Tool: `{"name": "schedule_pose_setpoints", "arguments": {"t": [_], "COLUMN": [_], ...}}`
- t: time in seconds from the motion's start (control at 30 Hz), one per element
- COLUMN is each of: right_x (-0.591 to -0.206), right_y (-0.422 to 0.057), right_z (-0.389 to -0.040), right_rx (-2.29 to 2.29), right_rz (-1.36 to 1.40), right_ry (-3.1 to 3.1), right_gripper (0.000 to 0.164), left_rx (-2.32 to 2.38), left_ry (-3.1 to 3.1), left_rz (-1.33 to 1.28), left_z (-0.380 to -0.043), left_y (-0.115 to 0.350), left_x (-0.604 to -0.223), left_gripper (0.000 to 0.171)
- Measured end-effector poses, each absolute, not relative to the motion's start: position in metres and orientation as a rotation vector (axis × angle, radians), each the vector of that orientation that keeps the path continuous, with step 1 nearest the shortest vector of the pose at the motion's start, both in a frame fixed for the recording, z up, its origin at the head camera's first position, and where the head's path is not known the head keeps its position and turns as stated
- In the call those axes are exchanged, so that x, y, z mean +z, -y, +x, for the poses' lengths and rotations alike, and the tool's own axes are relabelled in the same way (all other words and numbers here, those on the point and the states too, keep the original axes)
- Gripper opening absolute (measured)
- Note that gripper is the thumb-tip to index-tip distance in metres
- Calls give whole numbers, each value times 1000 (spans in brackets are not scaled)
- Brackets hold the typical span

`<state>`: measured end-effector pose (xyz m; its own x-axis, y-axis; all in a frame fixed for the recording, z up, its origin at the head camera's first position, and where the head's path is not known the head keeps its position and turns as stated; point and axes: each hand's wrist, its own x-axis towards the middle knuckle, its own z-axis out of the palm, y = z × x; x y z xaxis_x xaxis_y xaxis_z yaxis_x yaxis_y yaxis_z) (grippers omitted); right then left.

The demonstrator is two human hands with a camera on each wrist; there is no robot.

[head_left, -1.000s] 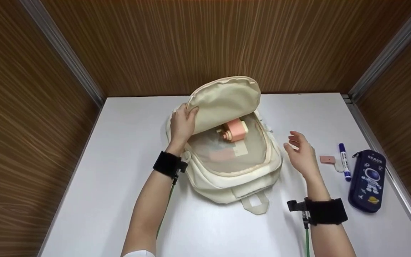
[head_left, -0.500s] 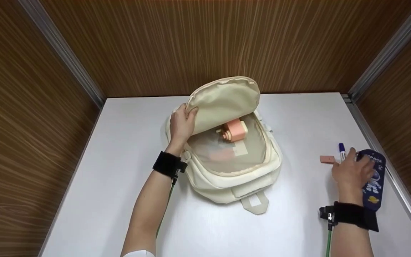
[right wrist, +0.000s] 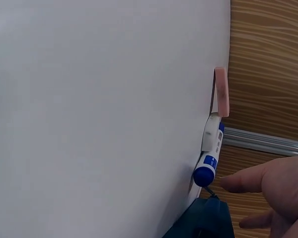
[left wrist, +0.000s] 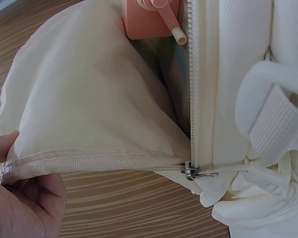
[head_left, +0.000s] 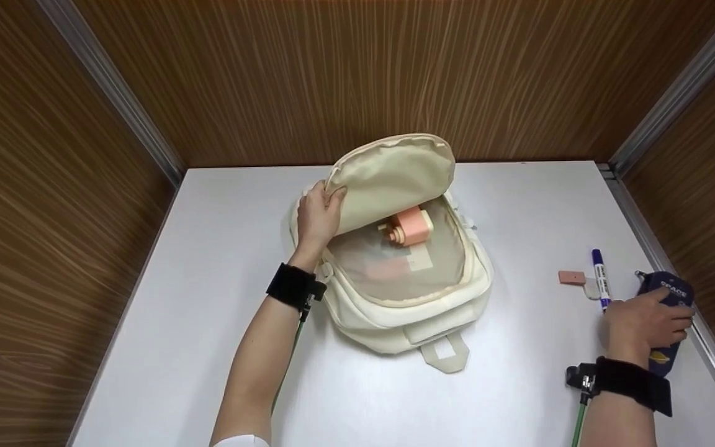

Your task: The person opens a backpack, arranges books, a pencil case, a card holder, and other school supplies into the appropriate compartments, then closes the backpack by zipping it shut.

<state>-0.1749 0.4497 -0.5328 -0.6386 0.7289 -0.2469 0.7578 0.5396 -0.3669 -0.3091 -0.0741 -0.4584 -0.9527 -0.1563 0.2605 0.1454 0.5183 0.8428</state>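
A cream backpack [head_left: 357, 335] lies on the white table with its main compartment unzipped. My left hand [head_left: 318, 217] pinches the edge of its raised front flap [head_left: 395, 174], fingers and thumb on either side of the zip tape in the left wrist view. Inside the compartment sits a pink, box-shaped thing [head_left: 411, 226] with a small crank-like handle [left wrist: 171, 22]. At the far right, my right hand [head_left: 646, 323] grips a dark blue pencil case [head_left: 661, 366] from above, fingers over its right edge. Much of the case is hidden under the hand.
Left of the pencil case lie a blue-and-white marker [head_left: 601, 276] and a pink-and-white eraser-like piece [head_left: 571, 277]. Wood-grain walls [head_left: 395, 74] enclose the table [head_left: 208, 310] at the back and sides. A loop strap [head_left: 447, 357] lies before the backpack.
My right hand has moved from beside the backpack to the pencil case and taken hold of it. The case has shifted right and tilted. My left hand keeps holding the flap.
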Motion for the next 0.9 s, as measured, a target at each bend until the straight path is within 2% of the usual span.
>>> {"name": "schedule_pose_setpoints", "arguments": {"t": [0.13,0.23,0.7,0.9], "right_x": [-532,-534,-516,-493], "right_y": [-456,-458,-442,-416], "right_z": [-170,-166,-179,-189], "right_rx": [-674,-695,-713,-777], "right_rz": [1322,1310,1266,1113], "right_ry": [-2625,-2585,-2736,-2837], "right_gripper": [98,97,81,77], "left_rx": [-1414,-1419,-1428,-1407], "left_ry": [2464,2475,2477,2468], "left_rz": [5,-2,13,18], "left_z": [-308,-308,-309,-309], "left_y": [74,74,73,73], "left_x": [-458,-458,-458,-458], "left_gripper": [26,26,26,26]}}
